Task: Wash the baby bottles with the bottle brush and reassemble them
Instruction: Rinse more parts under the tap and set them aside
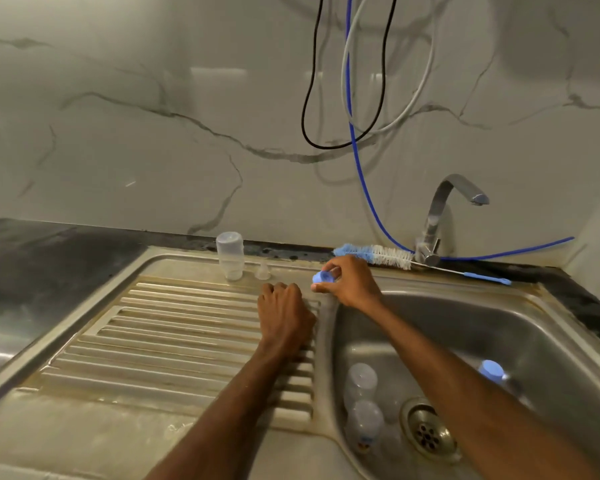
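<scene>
Head view: the right hand (354, 285) is pinching a blue bottle collar (323, 277) between thumb and fingertips, its grip narrow around the collar, just above the back right corner of the drainboard (174, 341), where this is meeting the basin (482, 327). The left hand (284, 317) is resting on the drainboard's right edge with its fingers curled under; whether its grip is enclosing anything cannot be told. A clear bottle body (230, 256) is standing mouth down at the drainboard's back edge, with a clear teat (263, 270) standing just beside it on the right. The bottle brush (374, 255) is lying along the sink's back rim, its white bristles ending just beside the base of the tap (440, 220). A thin blue-handled brush (487, 278) is lying further right on the same rim. Two clear bottles (361, 382) are lying in the basin's front left corner beside the drain (428, 433). A blue-topped bottle (492, 372) is lying toward the basin's right side, partly hidden by the right forearm.
</scene>
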